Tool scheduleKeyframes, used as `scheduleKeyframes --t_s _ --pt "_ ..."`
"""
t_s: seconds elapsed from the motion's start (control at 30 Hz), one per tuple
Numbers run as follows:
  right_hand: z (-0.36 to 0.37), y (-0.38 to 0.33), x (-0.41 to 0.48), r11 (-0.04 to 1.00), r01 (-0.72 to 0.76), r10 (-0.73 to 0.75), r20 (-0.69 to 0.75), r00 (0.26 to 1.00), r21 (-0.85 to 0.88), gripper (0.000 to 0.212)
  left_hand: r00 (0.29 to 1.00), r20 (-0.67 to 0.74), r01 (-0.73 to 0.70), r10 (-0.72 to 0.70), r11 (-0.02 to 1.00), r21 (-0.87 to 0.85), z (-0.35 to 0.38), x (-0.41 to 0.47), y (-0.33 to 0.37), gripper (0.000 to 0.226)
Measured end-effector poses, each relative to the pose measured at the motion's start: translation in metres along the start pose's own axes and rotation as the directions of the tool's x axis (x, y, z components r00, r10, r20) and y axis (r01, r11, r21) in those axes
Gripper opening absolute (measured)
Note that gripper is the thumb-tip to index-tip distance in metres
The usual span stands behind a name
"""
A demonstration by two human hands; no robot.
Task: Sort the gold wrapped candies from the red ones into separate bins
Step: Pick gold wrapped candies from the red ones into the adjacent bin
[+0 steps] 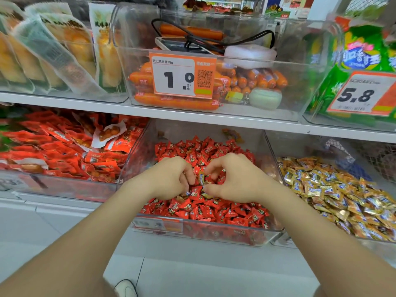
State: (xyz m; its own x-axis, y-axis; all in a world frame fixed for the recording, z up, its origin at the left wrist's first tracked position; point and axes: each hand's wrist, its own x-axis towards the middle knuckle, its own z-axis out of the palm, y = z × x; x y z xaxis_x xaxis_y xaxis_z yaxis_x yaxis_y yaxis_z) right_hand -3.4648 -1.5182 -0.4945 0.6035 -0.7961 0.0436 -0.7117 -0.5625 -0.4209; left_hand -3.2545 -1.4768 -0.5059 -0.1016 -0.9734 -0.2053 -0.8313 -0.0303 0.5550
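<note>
A clear middle bin (pixel 205 234) on the lower shelf is full of red wrapped candies (pixel 214 209). To its right a second clear bin (pixel 276 168) holds gold wrapped candies (pixel 330 189). Both my hands are over the red pile. My left hand (pixel 169 179) has curled fingers holding gold candies, with a wrapper edge peeking below the fingers. My right hand (pixel 233 179) pinches a gold wrapped candy (pixel 201 177) between thumb and fingers; another gold wrapper shows under its thumb.
A bin of red snack packets (pixel 64 151) stands to the left. On the upper shelf are a sausage bin with a price tag (pixel 182 75), corn packs (pixel 53 52) and green bags (pixel 360 61). The white shelf edge (pixel 192 116) overhangs the bins. A shoe (pixel 126 288) is on the tiled floor.
</note>
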Motion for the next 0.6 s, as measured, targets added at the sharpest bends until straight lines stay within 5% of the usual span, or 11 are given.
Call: scheduleKeyframes --t_s 0.13,0.27,0.37,0.47,0.6 --pt "0.007 -0.002 0.007 0.999 0.028 -0.021 0.189 0.982 -0.037 0.057 0.995 -0.104 0.006 -0.002 0.999 0.045 -0.005 -0.002 -0.001 0.022" --pt "0.008 -0.004 0.009 0.995 0.076 -0.055 0.304 0.951 -0.058 0.06 0.988 -0.155 0.022 -0.011 0.997 0.073 -0.009 0.0 -0.003 0.018" --pt "0.006 -0.005 0.012 0.991 0.093 -0.06 0.312 0.948 -0.094 0.049 0.997 -0.06 0.053 -0.045 0.99 0.13 -0.014 -0.002 -0.009 0.003" --pt "0.009 -0.003 0.014 0.978 0.127 -0.087 0.225 0.971 -0.167 0.025 0.993 0.09 0.055 -0.078 0.971 0.234 -0.016 -0.007 -0.011 0.014" --pt "0.007 -0.001 0.012 0.992 0.09 -0.077 0.147 0.986 -0.084 0.011 0.983 0.166 0.057 -0.083 0.986 0.155 -0.016 -0.012 -0.01 0.018"
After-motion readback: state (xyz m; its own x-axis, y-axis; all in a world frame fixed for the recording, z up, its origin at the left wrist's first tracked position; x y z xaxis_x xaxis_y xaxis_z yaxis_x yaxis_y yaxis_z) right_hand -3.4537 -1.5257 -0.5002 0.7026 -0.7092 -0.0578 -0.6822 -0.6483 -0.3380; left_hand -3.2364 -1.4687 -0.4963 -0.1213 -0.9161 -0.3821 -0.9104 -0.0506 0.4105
